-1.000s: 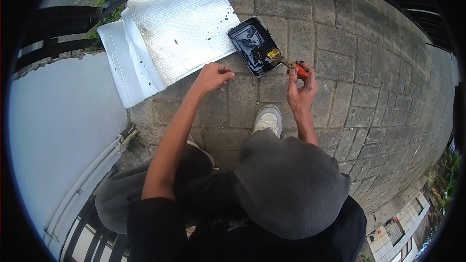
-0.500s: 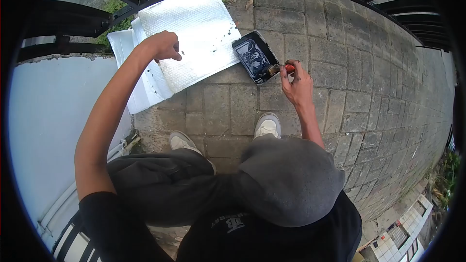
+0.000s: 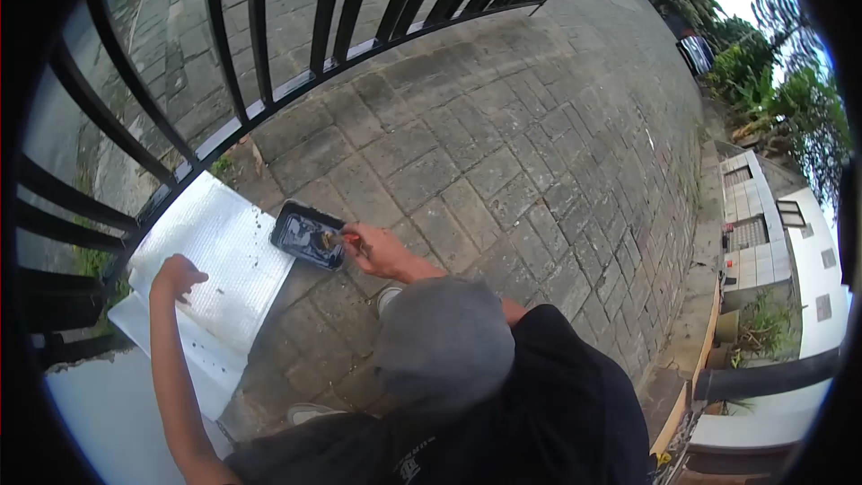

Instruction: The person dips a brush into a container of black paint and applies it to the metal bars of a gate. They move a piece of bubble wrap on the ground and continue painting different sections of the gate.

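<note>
Head view: a black tray, open-topped and shallow, sits flat on the paving, close against the edge of a silvery padded sheet. Whether the tray's corner overlaps the sheet is hard to tell. Inside the tray is dark, glossy paint, spread over the bottom, with pale reflections across it. How deep it lies does not show.

The right hand is at the tray's right-hand end, its fingers closed around the red handle of a brush. The brush reaches over the rim, so its yellowish, paint-darkened bristles are within the tray; it is unclear whether they touch the paint.

The left hand is over the sheet, well apart from the tray. Its fingers are half bent and slightly parted, with nothing seen in them; contact with the sheet cannot be made out. Dark spots mark the sheet, some of them near the tray. Beyond both stands a fence of black bars.
</note>
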### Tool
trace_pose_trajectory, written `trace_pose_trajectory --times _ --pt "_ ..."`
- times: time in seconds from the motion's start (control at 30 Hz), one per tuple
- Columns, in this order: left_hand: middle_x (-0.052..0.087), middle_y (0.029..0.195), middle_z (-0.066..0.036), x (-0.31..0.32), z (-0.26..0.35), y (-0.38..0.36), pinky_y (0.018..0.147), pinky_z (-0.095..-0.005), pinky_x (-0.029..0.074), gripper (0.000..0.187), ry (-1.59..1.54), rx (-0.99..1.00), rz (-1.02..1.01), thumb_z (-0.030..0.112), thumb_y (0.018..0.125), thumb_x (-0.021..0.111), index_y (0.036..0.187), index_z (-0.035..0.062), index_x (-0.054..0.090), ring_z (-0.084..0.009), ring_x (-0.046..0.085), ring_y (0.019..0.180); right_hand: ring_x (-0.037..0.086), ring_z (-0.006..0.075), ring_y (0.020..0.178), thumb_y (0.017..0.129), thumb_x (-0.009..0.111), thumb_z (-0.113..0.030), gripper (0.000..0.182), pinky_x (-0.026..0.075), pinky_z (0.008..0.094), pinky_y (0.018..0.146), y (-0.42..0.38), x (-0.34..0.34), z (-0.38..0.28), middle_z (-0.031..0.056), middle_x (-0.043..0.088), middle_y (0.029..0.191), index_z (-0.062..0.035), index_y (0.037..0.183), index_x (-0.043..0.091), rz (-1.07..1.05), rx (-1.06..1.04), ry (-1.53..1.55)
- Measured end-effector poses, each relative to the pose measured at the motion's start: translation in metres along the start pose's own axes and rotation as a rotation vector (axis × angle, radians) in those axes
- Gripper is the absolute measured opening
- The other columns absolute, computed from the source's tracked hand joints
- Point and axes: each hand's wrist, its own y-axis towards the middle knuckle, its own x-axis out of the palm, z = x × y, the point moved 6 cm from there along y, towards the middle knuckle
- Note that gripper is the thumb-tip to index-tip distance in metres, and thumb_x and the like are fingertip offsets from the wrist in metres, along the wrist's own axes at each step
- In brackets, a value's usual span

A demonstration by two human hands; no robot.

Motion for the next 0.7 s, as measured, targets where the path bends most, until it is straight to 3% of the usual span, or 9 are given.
trace_pose_trajectory --times 0.1,0.3,0.37,0.4,0.47,0.5,0.57,0.7 --pt "0.066 0.075 -0.019 -0.009 -0.002 0.001 0.049 -0.0417 0.059 0.036 -0.004 0.011 0.053 0.018 0.071 0.074 0.090 -0.0108 0.067 -0.0278 0.067 0.064 0.065 0.0326 0.085 0.088 0.061 -0.017 0.029 0.052 0.0400 0.072 -0.005 -0.004 -0.016 0.0159 0.065 0.097 -0.0053 0.113 0.054 0.115 -0.036 -0.013" --pt "0.066 0.078 -0.017 -0.010 -0.010 -0.004 0.051 -0.0399 0.058 0.034 -0.015 -0.004 0.056 0.019 0.070 0.075 0.089 -0.0072 0.067 -0.0262 0.066 0.066 0.065 0.0327 0.084 0.090 0.059 -0.019 0.030 0.051 0.0408 0.071 -0.004 0.004 -0.018 0.0166 0.065 0.099 -0.0047 0.116 0.052 0.138 -0.009 0.051" --pt "0.065 0.077 -0.016 -0.009 -0.014 0.005 0.050 -0.0402 0.057 0.034 -0.008 0.000 0.052 0.020 0.069 0.076 0.087 -0.0067 0.066 -0.0263 0.066 0.065 0.062 0.0355 0.093 0.091 0.056 -0.025 0.030 0.049 0.0417 0.078 -0.006 0.004 -0.015 0.0159 0.064 0.102 -0.0057 0.115 0.052 0.099 0.187 0.096" --pt "0.066 0.077 -0.016 -0.008 -0.016 0.006 0.051 -0.0400 0.057 0.034 0.001 0.011 0.051 0.020 0.070 0.076 0.087 -0.0065 0.066 -0.0261 0.066 0.065 0.062 0.0355 0.093 0.091 0.056 -0.025 0.030 0.049 0.0417 0.078 -0.007 0.006 -0.011 0.0159 0.064 0.102 -0.0057 0.115 0.052 0.100 0.184 0.103" --pt "0.066 0.077 -0.016 -0.005 -0.021 0.003 0.051 -0.0398 0.057 0.033 0.007 0.000 0.042 0.021 0.070 0.075 0.088 -0.0064 0.066 -0.0258 0.066 0.065 0.064 0.0221 0.080 0.092 0.057 -0.021 0.030 0.050 0.0359 0.071 -0.008 0.007 -0.005 0.0125 0.064 0.096 -0.0038 0.116 0.051 0.196 0.152 0.201" --pt "0.066 0.077 -0.016 -0.006 -0.020 0.003 0.051 -0.0398 0.057 0.033 0.012 0.023 0.043 0.022 0.071 0.075 0.087 -0.0063 0.067 -0.0259 0.066 0.065 0.064 0.0221 0.080 0.092 0.057 -0.021 0.030 0.050 0.0359 0.071 -0.010 0.012 -0.003 0.0125 0.064 0.096 -0.0038 0.116 0.051 0.173 0.157 0.217" --pt "0.067 0.080 -0.016 -0.007 -0.021 0.001 0.053 -0.0392 0.058 0.036 0.037 0.034 0.033 0.023 0.073 0.075 0.091 -0.0061 0.068 -0.0249 0.066 0.067 0.064 0.0248 0.088 0.090 0.058 -0.019 0.029 0.049 0.0347 0.077 -0.009 0.002 -0.003 0.0162 0.064 0.096 -0.0021 0.113 0.053 0.327 0.159 0.356" --pt "0.068 0.083 -0.016 -0.016 -0.013 -0.017 0.054 -0.0394 0.058 0.038 0.072 -0.003 0.066 0.025 0.073 0.075 0.095 -0.0050 0.069 -0.0253 0.066 0.068 0.061 0.0126 0.073 0.090 0.057 -0.015 0.026 0.048 0.0278 0.068 -0.006 -0.011 -0.001 0.0086 0.063 0.083 -0.0009 0.112 0.054 0.322 0.220 0.367"
